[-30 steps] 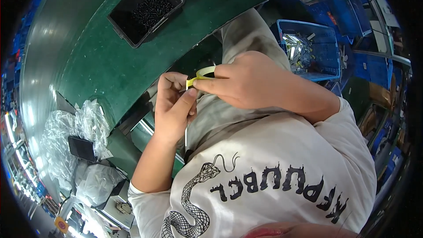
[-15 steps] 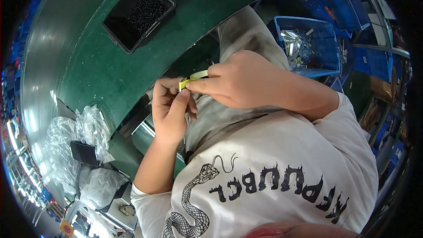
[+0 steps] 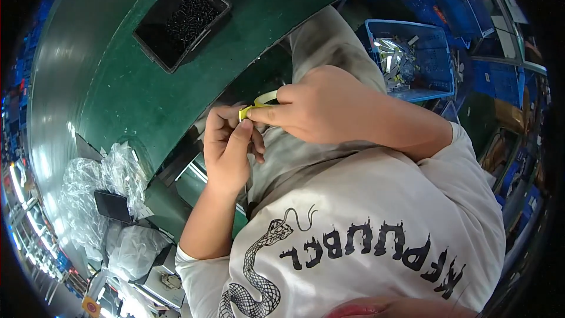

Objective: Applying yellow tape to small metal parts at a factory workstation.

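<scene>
In front of my lap, both hands meet on a narrow yellow strip that looks like tape [image 3: 266,99]. My left hand [image 3: 228,141] pinches its short bright end between thumb and forefinger, the other fingers curled beneath. My right hand [image 3: 315,109] comes in from the right, with its forefinger stretched along the strip and pressing close to the left thumb. A pale yellow curve of the strip bends up and back to the right hand's knuckles. Whether anything small sits under the yellow end is hidden by the fingers.
On the green table [image 3: 129,94] stands a black bin [image 3: 154,35] of small dark parts. Clear plastic bags [image 3: 82,200] and a small black tray [image 3: 113,205] lie at left. A blue crate [image 3: 436,62] of metal pieces stands at right, near more blue bins [image 3: 465,15].
Both hands keep their hold in nearly the same place. The yellow curve beside the right knuckles stands slightly wider, and the view has shifted a little.
</scene>
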The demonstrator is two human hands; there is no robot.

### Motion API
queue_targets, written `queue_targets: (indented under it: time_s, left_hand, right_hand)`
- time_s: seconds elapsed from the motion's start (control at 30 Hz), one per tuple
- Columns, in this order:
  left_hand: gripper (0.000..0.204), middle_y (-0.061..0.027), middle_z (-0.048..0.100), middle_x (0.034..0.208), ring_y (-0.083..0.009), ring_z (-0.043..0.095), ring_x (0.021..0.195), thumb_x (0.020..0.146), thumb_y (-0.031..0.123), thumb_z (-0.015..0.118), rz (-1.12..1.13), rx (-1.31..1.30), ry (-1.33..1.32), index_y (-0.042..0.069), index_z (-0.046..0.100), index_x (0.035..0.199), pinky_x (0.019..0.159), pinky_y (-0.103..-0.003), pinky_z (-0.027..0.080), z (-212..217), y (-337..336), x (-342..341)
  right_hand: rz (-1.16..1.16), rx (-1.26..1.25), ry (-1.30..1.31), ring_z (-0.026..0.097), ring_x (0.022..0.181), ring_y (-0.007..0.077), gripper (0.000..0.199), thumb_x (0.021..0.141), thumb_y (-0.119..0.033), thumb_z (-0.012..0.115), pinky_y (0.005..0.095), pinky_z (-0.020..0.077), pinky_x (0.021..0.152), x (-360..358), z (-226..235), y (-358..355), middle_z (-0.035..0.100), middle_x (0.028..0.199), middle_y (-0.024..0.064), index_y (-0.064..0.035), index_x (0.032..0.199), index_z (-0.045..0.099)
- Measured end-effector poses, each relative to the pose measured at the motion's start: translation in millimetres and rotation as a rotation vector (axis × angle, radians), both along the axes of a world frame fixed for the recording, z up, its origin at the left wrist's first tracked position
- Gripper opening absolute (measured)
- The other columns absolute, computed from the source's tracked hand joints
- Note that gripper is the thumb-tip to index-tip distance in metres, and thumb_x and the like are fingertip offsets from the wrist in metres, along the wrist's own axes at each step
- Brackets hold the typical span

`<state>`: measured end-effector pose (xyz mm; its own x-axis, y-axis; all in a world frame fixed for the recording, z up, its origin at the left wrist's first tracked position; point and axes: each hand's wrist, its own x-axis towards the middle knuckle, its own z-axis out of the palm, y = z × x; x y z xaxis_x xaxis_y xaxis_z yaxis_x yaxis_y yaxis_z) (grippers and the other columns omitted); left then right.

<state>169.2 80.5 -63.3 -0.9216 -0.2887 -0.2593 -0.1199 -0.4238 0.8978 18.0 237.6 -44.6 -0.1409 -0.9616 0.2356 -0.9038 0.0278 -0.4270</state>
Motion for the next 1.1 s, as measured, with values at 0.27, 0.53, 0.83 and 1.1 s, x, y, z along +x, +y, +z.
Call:
queue_targets:
  time_s: [0.27, 0.53, 0.83, 1.1]
  left_hand:
    - [0.013, -0.012, 0.061, 0.091, -0.0165, 0.062, 0.067, 0.101, 0.007, 0.044, -0.017, -0.012, -0.001, -0.001, 0.046, 0.112, 0.052, -0.026, 0.053, -2, 0, 1]
    - [0.019, -0.0097, 0.065, 0.099, -0.0157, 0.067, 0.084, 0.103, 0.011, 0.047, -0.014, -0.182, -0.128, -0.001, 0.049, 0.118, 0.062, -0.026, 0.054, -3, 0, -2]
    - [0.023, -0.0103, 0.067, 0.095, -0.0152, 0.066, 0.067, 0.104, 0.015, 0.045, 0.04, -0.098, -0.232, 0.001, 0.051, 0.121, 0.054, -0.025, 0.052, 5, -1, -5]
    - [0.019, -0.0107, 0.064, 0.087, -0.0144, 0.058, 0.055, 0.104, 0.016, 0.044, 0.088, 0.097, -0.106, 0.002, 0.048, 0.116, 0.046, -0.024, 0.046, 5, -3, -5]
  right_hand:
    - [0.002, 0.016, 0.007, 0.053, 0.046, 0.018, 0.044, 0.078, -0.019, 0.07, 0.0313, 0.0419, 0.041, -1, -1, 0, 0.053, 0.067, -0.0006, -0.026, 0.122, 0.067]
    - [-0.03, 0.034, 0.065, 0.053, 0.047, 0.0187, 0.043, 0.08, -0.019, 0.068, 0.0313, 0.0427, 0.043, -3, -10, 0, 0.053, 0.069, -0.0002, -0.0267, 0.122, 0.068]
    - [-0.016, 0.044, 0.026, 0.054, 0.047, 0.0208, 0.048, 0.08, -0.02, 0.069, 0.0327, 0.0415, 0.042, -6, -10, -5, 0.053, 0.068, 0.0011, -0.027, 0.127, 0.064]
    - [0.011, -0.025, -0.069, 0.054, 0.049, 0.0202, 0.044, 0.081, -0.016, 0.069, 0.0338, 0.0402, 0.043, -12, -6, 1, 0.055, 0.067, 0.0011, -0.0215, 0.124, 0.065]
